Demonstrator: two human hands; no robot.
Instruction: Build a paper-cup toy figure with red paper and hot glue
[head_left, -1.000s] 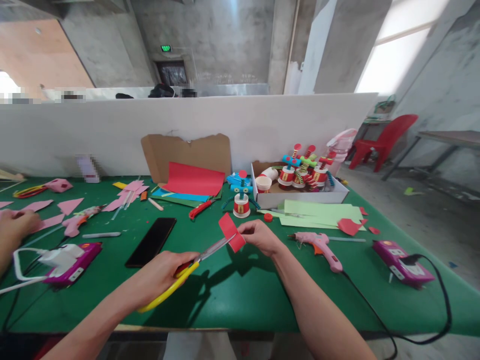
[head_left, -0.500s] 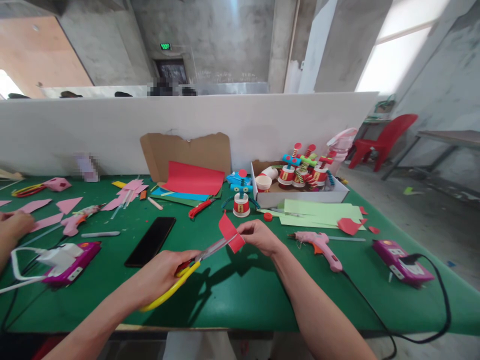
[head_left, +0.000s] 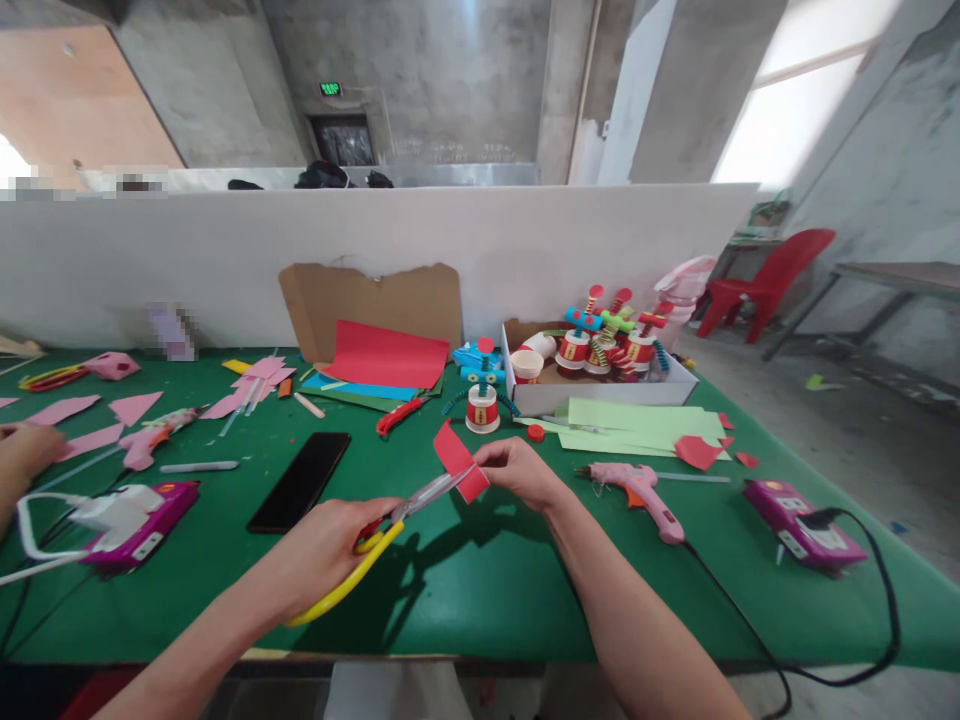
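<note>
My left hand (head_left: 341, 550) is closed round the yellow-and-red handles of a pair of scissors (head_left: 346, 592). The blades point up and to the right and lie across a strip of red paper (head_left: 454, 450). My right hand (head_left: 520, 472) pinches the right end of that strip between thumb and fingertips. Just beyond the paper stands a small paper-cup figure (head_left: 482, 408) with dark spring arms and a blue head. A small red disc (head_left: 535, 433) lies close behind my right hand. The blades partly cover the paper where they meet it.
A black phone (head_left: 300, 482) lies left of the scissors. To the right are a pink glue gun (head_left: 637, 494), a purple power strip (head_left: 804, 525) and green paper (head_left: 637, 428). Behind stands a white box (head_left: 607, 398) of cup figures. Another person's hand (head_left: 28, 452) is at far left.
The scissors and my left hand have shifted very slightly right, and the red strip's upper end has tipped a little left. Both hands keep their hold.
</note>
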